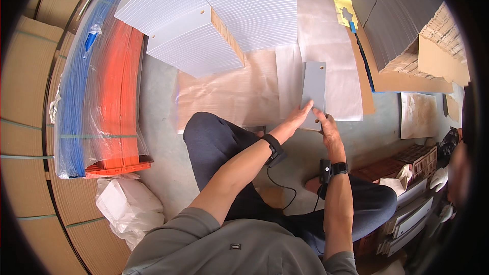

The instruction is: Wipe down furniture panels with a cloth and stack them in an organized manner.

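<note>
Both hands, left hand (297, 118) and right hand (326, 125), pinching the grey sheet's (314, 87) near end, fingers closed, long axis pointing away.

The sheet (314, 87) was plain grey. The stacked boards (204, 15) were pale lilac, and the wrapped bundles (118, 97) were orange and blue.

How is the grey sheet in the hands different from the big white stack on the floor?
The grey sheet is one single piece; the white stack is many sheets piled up. The grey sheet is darker and held by both hands, left hand and right hand; the stack lies untouched. Both have small punched holes.
</note>
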`<action>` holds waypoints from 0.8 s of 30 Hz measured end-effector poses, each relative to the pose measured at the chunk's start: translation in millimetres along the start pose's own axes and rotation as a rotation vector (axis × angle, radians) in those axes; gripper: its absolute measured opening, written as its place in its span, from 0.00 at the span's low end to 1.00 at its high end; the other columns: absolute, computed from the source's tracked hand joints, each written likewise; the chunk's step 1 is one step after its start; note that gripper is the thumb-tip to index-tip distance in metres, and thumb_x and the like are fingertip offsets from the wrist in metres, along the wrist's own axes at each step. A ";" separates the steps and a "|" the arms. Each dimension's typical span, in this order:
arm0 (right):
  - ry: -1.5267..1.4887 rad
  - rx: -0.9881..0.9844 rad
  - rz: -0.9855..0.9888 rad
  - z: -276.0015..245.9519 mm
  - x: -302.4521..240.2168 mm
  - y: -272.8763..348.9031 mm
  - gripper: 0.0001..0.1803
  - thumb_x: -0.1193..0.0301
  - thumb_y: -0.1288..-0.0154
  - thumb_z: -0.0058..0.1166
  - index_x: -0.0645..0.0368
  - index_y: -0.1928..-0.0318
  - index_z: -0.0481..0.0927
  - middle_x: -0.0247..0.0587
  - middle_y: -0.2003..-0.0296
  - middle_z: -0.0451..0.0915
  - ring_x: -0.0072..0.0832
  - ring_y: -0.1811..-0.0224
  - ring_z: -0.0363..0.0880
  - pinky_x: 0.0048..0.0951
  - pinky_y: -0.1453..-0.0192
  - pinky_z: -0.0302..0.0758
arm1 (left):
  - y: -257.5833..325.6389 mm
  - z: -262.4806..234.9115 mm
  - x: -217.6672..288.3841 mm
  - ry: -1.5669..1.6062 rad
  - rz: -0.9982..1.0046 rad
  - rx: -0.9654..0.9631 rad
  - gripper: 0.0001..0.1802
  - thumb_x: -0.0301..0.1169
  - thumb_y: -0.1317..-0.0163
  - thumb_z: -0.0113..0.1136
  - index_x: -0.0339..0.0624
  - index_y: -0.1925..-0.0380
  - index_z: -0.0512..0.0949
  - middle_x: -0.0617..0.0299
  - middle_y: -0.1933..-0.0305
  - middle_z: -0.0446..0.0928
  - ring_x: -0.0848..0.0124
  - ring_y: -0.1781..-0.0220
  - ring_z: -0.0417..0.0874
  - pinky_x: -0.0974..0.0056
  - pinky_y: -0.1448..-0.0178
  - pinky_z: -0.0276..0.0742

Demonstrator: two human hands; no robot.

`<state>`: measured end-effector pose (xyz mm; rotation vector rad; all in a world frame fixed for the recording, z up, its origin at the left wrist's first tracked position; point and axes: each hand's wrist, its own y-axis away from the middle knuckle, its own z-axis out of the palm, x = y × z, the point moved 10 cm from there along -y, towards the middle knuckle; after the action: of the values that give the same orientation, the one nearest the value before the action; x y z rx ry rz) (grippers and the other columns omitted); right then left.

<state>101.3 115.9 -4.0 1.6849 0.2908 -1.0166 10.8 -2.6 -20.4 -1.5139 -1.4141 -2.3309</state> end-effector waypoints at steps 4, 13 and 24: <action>-0.005 0.050 -0.207 13.9 -31.3 28.1 0.57 0.45 0.51 0.74 0.74 0.33 0.64 0.49 0.51 0.78 0.32 0.58 0.78 0.34 0.52 0.77 | 3.9 -15.9 15.9 0.139 0.046 -0.009 0.65 0.76 0.40 0.56 0.41 0.19 0.45 0.46 0.17 0.51 0.53 0.15 0.49 0.45 0.17 0.51; 0.275 -0.134 -0.519 -12.4 -101.8 41.8 0.60 0.67 0.51 0.79 0.58 0.24 0.51 0.55 0.34 0.70 0.42 0.32 0.72 0.40 0.43 0.84 | 56.8 3.4 178.9 0.142 0.776 -0.098 0.61 0.57 0.43 0.75 0.39 0.24 0.47 0.45 0.28 0.63 0.56 0.24 0.64 0.50 0.23 0.64; 0.605 0.033 -0.849 -24.3 -82.6 -34.9 0.60 0.65 0.55 0.83 0.57 0.27 0.54 0.53 0.38 0.73 0.46 0.34 0.74 0.43 0.29 0.74 | 12.8 13.6 163.7 -0.333 0.882 -0.116 0.72 0.50 0.58 0.86 0.40 0.22 0.45 0.49 0.25 0.61 0.55 0.22 0.63 0.51 0.20 0.62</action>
<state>40.7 174.6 34.9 1.9001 1.4825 -1.0580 -60.2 68.5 110.3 -2.0514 -0.4331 -1.6731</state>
